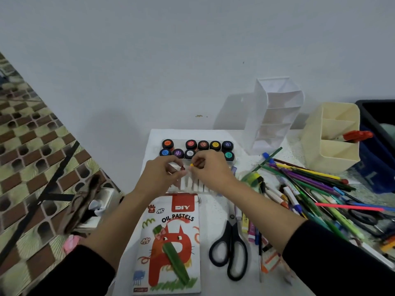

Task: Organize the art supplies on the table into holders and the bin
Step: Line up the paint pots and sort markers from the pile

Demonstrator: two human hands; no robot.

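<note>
Black sleeves point(64, 272) enter at both lower corners, cut off by the frame edge. Between the forearms the pastel box point(171, 242) lies flat on the table point(215, 210), with scissors point(229, 248) just to its right.

Left hand point(164, 176): thumb and fingertips pinch a small red pastel point(182, 168); only its tip shows. Right hand point(210, 171): fingertips pinch a yellow pastel point(191, 165), which is likewise mostly hidden. The two hands nearly meet above a white tray point(196, 185). They cover much of the tray, so its contents cannot be made out.

Beyond the hands, paint pots point(198, 148) stand in two rows, the front row partly blocked by the knuckles.

To the right, a loose pile of pens point(310, 189) spreads across the table and runs out of frame. Single items in it are hard to separate. A green tape roll point(253, 178) lies at the pile's near-left edge, close to the right wrist.

A white holder point(271, 116) stands against the wall, and the cream holder point(329, 142) stands beside it. A red-capped item point(357, 135) leans in one of the cream holder's compartments. The dark bin point(376, 116) sits at the far right, cut off by the frame.

Left of the table, a blurred brown object point(83, 201) above the tiled floor cannot be identified.
</note>
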